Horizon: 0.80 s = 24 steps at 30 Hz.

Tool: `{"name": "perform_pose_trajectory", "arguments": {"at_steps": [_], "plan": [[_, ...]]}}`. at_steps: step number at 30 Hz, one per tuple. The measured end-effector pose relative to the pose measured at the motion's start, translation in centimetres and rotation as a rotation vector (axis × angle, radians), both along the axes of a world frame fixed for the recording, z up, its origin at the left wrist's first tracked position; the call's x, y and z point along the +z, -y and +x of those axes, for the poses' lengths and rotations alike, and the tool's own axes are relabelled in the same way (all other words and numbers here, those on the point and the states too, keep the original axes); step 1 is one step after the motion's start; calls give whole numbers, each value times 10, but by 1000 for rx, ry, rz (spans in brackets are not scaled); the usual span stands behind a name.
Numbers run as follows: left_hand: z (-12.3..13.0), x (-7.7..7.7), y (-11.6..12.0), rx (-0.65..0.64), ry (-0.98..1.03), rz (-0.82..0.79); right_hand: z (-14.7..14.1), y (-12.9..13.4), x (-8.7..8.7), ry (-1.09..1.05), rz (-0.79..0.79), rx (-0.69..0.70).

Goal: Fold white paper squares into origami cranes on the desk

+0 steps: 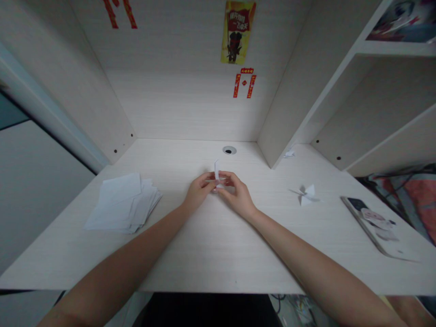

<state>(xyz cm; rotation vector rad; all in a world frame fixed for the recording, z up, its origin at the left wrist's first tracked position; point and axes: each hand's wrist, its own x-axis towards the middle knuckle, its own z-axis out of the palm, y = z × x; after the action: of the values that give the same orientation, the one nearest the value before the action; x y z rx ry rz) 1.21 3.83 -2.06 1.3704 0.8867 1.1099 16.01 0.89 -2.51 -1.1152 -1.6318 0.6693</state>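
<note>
A small folded piece of white paper (217, 170) stands upright between my two hands, above the middle of the desk. My left hand (200, 188) pinches it from the left, thumb and fingers pressed together. From the other side my right hand (237, 193) grips the same paper, its thumb near the left thumb. The fingers cover the paper's lower part, so its full shape is hidden. To the right lies a folded white paper figure (306, 195) with pointed ends, apart from both hands.
A loose stack of white paper sheets (117, 202) lies at the left. A phone (378, 227) in a decorated case rests at the right. Behind my hands is a round cable hole (229, 150). An upright divider (284, 91) stands at the back right, with a white paper piece (289, 154) beside it.
</note>
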Motion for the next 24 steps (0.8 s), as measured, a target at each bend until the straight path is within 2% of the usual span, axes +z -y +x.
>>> {"name": "perform_pose_trajectory", "arguments": {"at_steps": [24], "plan": [[-1,1,-3,10,28,-21,2,-5,-4,-238,-118,114]]}}
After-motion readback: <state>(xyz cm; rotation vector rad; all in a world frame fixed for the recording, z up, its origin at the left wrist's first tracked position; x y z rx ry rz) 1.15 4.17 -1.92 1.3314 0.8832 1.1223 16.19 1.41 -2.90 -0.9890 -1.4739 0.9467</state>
